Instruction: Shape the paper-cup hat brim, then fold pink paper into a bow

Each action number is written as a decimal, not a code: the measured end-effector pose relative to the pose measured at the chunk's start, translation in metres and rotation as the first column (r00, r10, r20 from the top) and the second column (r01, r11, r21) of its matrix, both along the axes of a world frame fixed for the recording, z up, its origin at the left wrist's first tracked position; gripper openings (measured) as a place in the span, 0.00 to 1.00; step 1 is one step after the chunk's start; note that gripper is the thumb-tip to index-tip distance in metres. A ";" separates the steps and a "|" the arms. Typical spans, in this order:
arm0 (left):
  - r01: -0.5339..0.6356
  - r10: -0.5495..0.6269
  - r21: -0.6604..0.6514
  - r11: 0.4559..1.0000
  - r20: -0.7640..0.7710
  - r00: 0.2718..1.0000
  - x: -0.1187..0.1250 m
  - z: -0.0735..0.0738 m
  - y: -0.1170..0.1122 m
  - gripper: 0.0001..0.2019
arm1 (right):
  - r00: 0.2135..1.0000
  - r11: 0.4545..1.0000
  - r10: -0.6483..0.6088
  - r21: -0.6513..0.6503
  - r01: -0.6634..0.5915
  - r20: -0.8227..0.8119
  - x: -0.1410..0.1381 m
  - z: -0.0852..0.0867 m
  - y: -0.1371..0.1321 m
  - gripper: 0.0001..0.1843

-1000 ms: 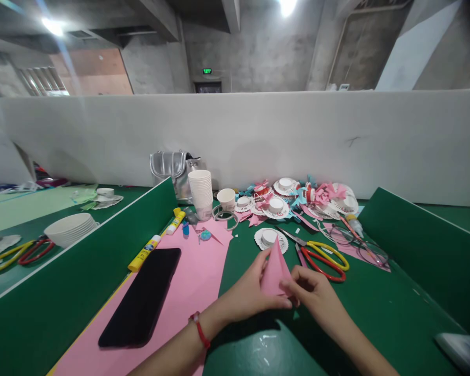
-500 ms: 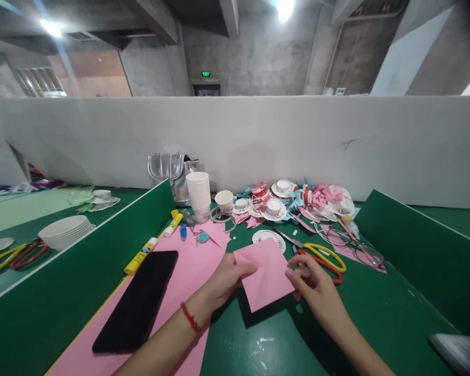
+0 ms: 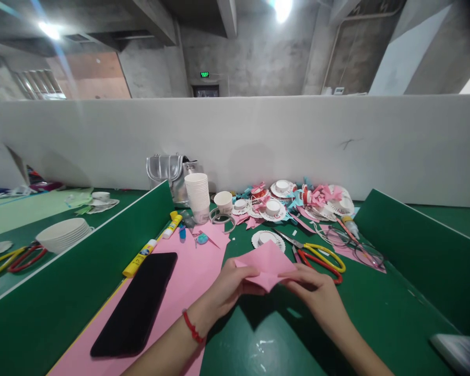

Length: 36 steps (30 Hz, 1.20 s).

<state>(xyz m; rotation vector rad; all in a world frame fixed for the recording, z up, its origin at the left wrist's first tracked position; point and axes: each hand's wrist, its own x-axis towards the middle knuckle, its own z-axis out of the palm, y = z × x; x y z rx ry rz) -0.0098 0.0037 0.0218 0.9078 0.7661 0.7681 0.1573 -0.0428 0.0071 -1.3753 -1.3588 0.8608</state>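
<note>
A pink square of paper (image 3: 267, 261) is held above the green table between both hands, its near corner bent down and its middle creased. My left hand (image 3: 233, 284) pinches its left side, thumb on top and fingers underneath. On the right side, my right hand (image 3: 311, 284) grips the edge between thumb and fingertips. Just beyond the paper lies a white paper plate with fluted edges (image 3: 257, 240). To the right of it are scissors with yellow handles (image 3: 329, 255) and another pair with red handles (image 3: 317, 265). A large pink sheet (image 3: 191, 266) lies left of my hands.
A black phone (image 3: 135, 308) and glue sticks (image 3: 141, 257) lie along the left divider (image 3: 82, 266). Stacked paper cups (image 3: 198, 196) stand before a silver bag (image 3: 166, 169). Decorated paper plates (image 3: 282, 188) pile up at the back. Eyeglasses (image 3: 366, 255) rest near the right divider (image 3: 426, 245).
The pink square has gone from nearly flat to bent, its near corner curling down. My right hand has closed in on its edge and moved slightly left.
</note>
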 end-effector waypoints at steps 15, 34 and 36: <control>0.192 -0.163 0.130 0.973 -0.202 0.966 -0.008 -0.001 0.006 0.13 | 0.927 0.983 -0.104 -0.178 0.042 -0.361 0.000 0.004 0.003 0.20; 0.112 -0.059 0.206 0.972 -0.248 0.967 0.013 -0.020 -0.009 0.09 | 0.952 0.977 0.108 -0.146 -0.155 -0.287 -0.010 -0.008 -0.001 0.13; 0.065 -0.015 0.204 0.977 -0.237 0.971 0.011 -0.022 -0.007 0.10 | 0.955 0.984 0.030 -0.161 -0.080 -0.294 -0.009 -0.007 0.000 0.13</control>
